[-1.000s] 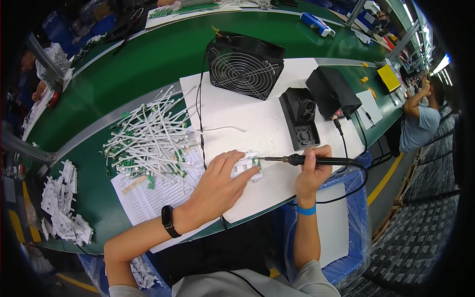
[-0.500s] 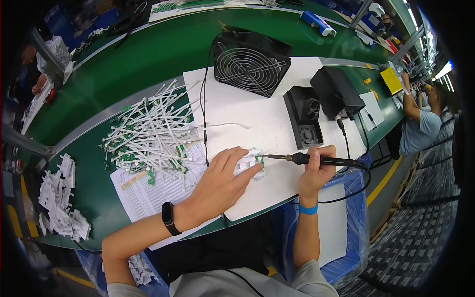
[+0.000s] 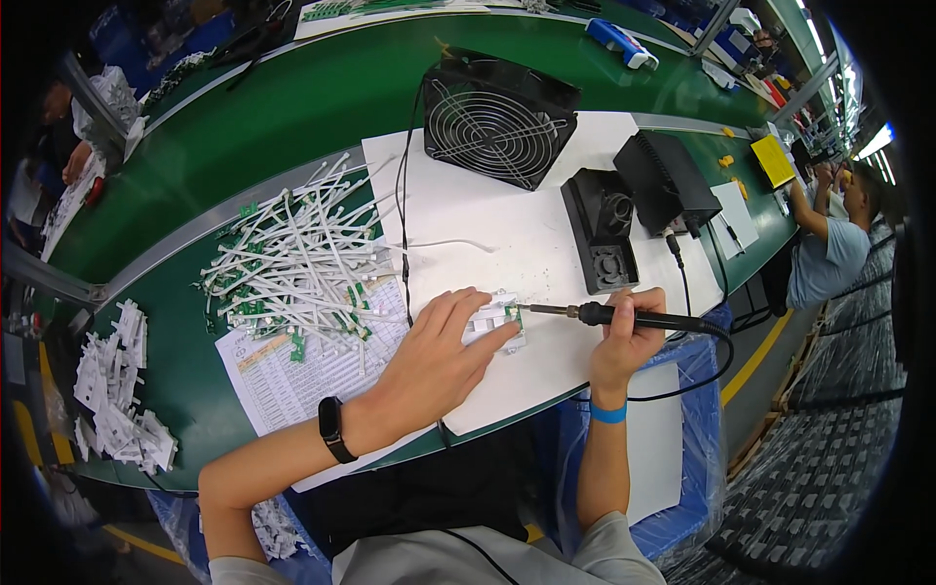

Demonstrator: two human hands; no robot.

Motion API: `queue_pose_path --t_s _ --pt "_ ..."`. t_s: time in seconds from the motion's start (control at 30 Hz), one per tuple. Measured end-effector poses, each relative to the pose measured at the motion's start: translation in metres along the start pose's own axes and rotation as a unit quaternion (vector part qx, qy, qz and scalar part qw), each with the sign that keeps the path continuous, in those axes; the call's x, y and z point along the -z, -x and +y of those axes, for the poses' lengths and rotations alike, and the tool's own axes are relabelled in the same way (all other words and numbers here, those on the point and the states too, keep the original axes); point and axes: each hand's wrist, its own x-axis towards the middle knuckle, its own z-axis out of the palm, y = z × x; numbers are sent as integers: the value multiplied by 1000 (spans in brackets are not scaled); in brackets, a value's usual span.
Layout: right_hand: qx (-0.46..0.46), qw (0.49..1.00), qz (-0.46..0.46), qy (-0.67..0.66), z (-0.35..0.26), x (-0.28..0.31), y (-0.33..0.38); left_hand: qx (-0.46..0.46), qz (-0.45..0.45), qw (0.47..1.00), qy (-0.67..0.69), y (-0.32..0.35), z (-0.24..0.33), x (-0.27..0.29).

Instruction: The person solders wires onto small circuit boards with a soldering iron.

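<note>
My left hand (image 3: 429, 366) steadies a small white plastic part (image 3: 481, 322) against the white sheet, thumb and fingers on either side. A green circuit board (image 3: 513, 314) shows at the part's right end. In my right hand (image 3: 625, 341) is a soldering iron (image 3: 593, 313), gripped by its black handle and pointing left. Its tip reaches the board's edge; whether it touches a joint is too small to tell. Left of my left hand lies a heap of white cables with small green boards (image 3: 297, 258), partly over a printed paper sheet (image 3: 278, 385).
A black fan (image 3: 497, 132) stands behind my hands. A soldering iron stand (image 3: 600, 234) and black power unit (image 3: 666, 180) are at the right. White plastic parts (image 3: 117, 390) pile at the far left. Blue lined bins (image 3: 710, 409) sit below the edge. Another person (image 3: 829, 244) works far right.
My hands, the white part and the soldering iron hold almost the same place. At the far right, the other person's hands have shifted.
</note>
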Motion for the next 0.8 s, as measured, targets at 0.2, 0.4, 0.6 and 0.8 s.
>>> queue_pose_path --t_s 0.2,0.4,0.6,0.8 --pt "-12 1000 -16 4 0 0 0 3 -4 1000 -5 0 0 -1" --pt "-11 1000 -19 -6 -2 -2 0 4 -6 1000 -5 0 0 0" --pt "86 996 18 31 1 -6 -5 -1 -7 1000 -13 -1 0 0" --pt "54 995 84 23 -1 -1 -6 1 1 1000 -20 -5 -6 6"
